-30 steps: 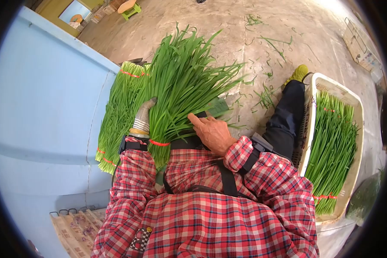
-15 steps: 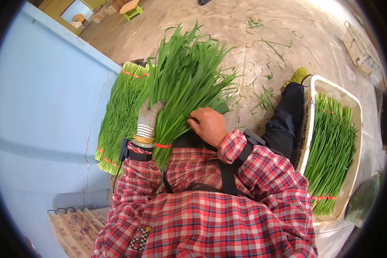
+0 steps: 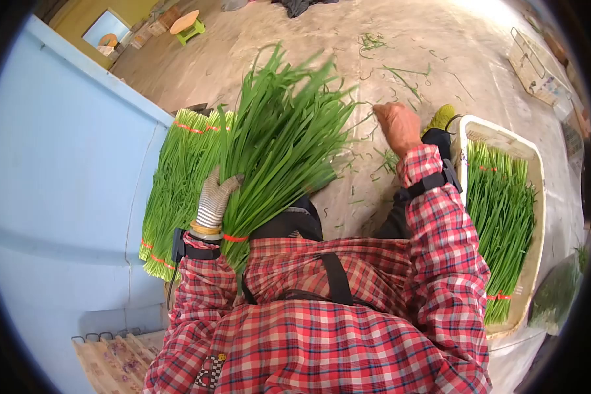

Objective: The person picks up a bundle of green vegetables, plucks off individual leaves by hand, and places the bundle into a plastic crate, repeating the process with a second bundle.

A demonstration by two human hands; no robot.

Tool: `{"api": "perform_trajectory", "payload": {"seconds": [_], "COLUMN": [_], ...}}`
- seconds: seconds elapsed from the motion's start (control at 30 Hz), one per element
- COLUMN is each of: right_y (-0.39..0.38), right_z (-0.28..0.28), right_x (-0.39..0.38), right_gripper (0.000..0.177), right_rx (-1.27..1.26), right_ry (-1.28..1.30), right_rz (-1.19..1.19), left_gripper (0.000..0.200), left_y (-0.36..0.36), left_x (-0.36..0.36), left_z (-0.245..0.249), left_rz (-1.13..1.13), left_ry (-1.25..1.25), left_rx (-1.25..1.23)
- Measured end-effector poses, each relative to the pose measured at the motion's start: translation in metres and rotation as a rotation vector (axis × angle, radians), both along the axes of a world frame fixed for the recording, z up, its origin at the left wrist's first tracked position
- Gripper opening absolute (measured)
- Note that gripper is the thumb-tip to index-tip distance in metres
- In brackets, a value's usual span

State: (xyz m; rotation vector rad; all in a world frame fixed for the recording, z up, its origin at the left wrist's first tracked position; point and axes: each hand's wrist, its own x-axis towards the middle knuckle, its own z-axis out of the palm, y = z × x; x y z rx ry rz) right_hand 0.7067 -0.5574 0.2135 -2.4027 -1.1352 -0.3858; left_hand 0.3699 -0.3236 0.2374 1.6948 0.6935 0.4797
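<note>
My left hand (image 3: 215,200), in a striped grey glove, is wrapped round the side of a large bunch of garlic chives (image 3: 285,131). A red band circles the bunch near its lower end, and its loose green leaves fan out away from me. Out to the right of the leaf tips is my bare right hand (image 3: 399,126), fingers pinched together. A thin chive leaf seems to run to its fingertips. More banded chives (image 3: 177,184) lie stacked just left of the held bunch.
On my right stands a white plastic crate (image 3: 537,197) with banded chives (image 3: 499,223) inside. A blue panel (image 3: 72,177) rises on the left. Leaf scraps (image 3: 410,82) litter the concrete floor. Farther off are a small green-legged stool (image 3: 187,27) and another crate (image 3: 535,72).
My right hand has pulled away from the bunch, outward and to the right. My left hand keeps its hold, and some leaf tips are blurred by motion. The whole view has shifted slightly.
</note>
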Motion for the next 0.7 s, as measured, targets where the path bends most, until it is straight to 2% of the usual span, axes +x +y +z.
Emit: {"api": "perform_trajectory", "payload": {"seconds": [0.03, 0.1, 0.13, 0.2, 0.23, 0.27, 0.3, 0.33, 0.37, 0.4, 0.43, 0.53, 0.63, 0.7], "right_y": [-0.004, -0.018, -0.025, -0.015, -0.002, 0.007, 0.024, 0.042, 0.046, 0.052, 0.052, 0.047, 0.028, 0.021], "right_z": [0.001, 0.005, 0.003, 0.011, 0.025, 0.041, 0.027, 0.029, 0.038, 0.033, 0.022, -0.005, -0.012, -0.014], "right_x": [0.012, 0.031, 0.036, 0.009, -0.025, -0.068, -0.099, -0.139, -0.168, -0.183, -0.190, -0.199, -0.205, -0.211], "right_gripper": [0.014, 0.017, 0.020, 0.022, 0.021, 0.022, 0.026, 0.026, 0.031, 0.048, 0.048, 0.064, 0.065, 0.067], "right_rx": [-0.052, 0.006, 0.142, 0.424, 0.421, 0.303, 0.423, 0.427, 0.283, 0.174, 0.180, -0.056, -0.122, -0.151], "right_ry": [0.056, 0.145, 0.145, 0.173, 0.205, 0.279, 0.062, 0.068, 0.111, 0.197, 0.199, 0.218, 0.246, 0.258], "right_rz": [-0.126, -0.297, -0.269, -0.073, 0.104, 0.271, 0.561, 0.644, 0.669, 0.714, 0.718, 0.593, 0.599, 0.594], "left_gripper": [0.038, 0.037, 0.037, 0.037, 0.037, 0.036, 0.036, 0.036, 0.035, 0.035, 0.035, 0.031, 0.029, 0.028], "left_y": [0.001, 0.003, 0.002, -0.002, -0.001, 0.001, 0.002, 0.001, -0.001, -0.002, -0.003, 0.005, 0.017, 0.010], "left_x": [0.000, 0.000, 0.000, 0.003, 0.003, 0.003, 0.003, 0.004, 0.006, 0.007, 0.007, 0.001, -0.009, -0.007], "left_z": [-0.001, -0.002, -0.003, -0.001, -0.002, -0.005, -0.007, -0.008, -0.009, -0.009, -0.009, -0.019, -0.030, -0.019], "left_rz": [-0.006, -0.010, -0.011, 0.027, 0.028, 0.023, 0.015, 0.011, 0.017, 0.026, 0.029, 0.157, 0.228, 0.221], "left_ry": [-0.007, 0.018, 0.015, -0.020, -0.019, 0.004, 0.030, 0.034, -0.018, -0.069, -0.065, -0.151, -0.153, -0.183], "left_rx": [0.001, -0.007, -0.005, -0.014, -0.015, 0.027, 0.069, 0.072, -0.003, -0.079, -0.073, -0.133, -0.236, -0.270]}}
